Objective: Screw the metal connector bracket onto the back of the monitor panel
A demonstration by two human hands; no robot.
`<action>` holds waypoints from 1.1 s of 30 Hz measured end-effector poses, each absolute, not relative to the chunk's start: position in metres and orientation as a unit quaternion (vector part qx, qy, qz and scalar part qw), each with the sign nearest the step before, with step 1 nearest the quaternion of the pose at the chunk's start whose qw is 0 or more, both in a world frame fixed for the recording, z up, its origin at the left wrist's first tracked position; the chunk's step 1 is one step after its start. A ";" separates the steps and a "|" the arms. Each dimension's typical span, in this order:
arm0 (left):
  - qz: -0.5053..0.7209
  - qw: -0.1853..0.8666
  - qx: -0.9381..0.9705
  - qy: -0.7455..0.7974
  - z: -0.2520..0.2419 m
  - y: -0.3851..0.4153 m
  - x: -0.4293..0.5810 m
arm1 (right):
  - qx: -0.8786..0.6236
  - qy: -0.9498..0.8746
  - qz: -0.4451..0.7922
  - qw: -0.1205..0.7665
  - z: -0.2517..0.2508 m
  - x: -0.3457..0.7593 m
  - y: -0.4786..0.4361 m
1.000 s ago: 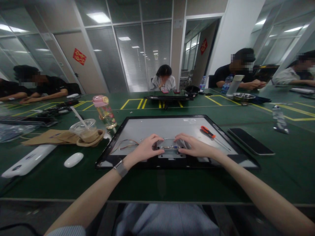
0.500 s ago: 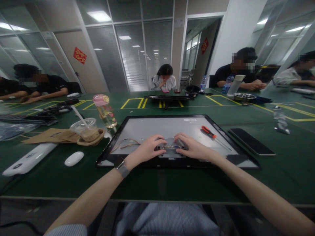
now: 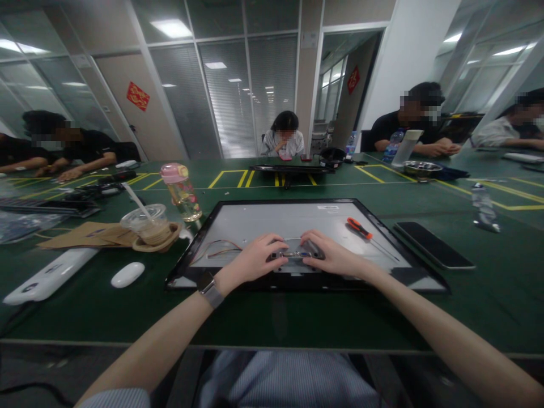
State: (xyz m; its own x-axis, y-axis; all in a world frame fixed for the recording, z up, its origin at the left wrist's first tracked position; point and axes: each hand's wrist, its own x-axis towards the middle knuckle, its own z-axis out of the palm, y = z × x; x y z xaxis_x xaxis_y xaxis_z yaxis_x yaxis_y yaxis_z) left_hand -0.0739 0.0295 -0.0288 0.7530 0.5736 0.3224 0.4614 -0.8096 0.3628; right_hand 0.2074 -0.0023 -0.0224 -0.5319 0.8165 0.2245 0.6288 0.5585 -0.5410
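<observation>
A flat display panel with a black frame and pale grey back lies in front of me. Low on its middle is a narrow dark part with a shiny metal strip; I cannot tell its exact kind. My left hand closes thumb and fingers round its left end. At the other end, my right hand grips it the same way. Thin wires run over the panel just left of my left hand. To the right of my right hand lies a red and black screwdriver, its shaft pointing toward me.
A black phone lies right of the panel. On the left are a white mouse, a white elongated device, an iced drink cup and a pink-lidded bottle. Several people sit around the green table.
Both my hands keep their hold on the dark part, almost unmoved. At the far left, another person's hand has shifted slightly.
</observation>
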 end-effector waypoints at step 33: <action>0.215 0.111 0.930 0.276 -0.025 0.026 -0.073 | -0.305 -0.922 0.033 0.235 -0.023 0.225 -0.007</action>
State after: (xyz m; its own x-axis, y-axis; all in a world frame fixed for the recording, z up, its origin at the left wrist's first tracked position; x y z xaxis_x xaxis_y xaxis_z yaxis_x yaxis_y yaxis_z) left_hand -0.0727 0.0256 -0.0250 0.7557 0.5607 0.3386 0.4653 -0.8233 0.3250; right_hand 0.2254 -0.0070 -0.0235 -0.7039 0.5778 0.4132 0.5467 0.8120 -0.2042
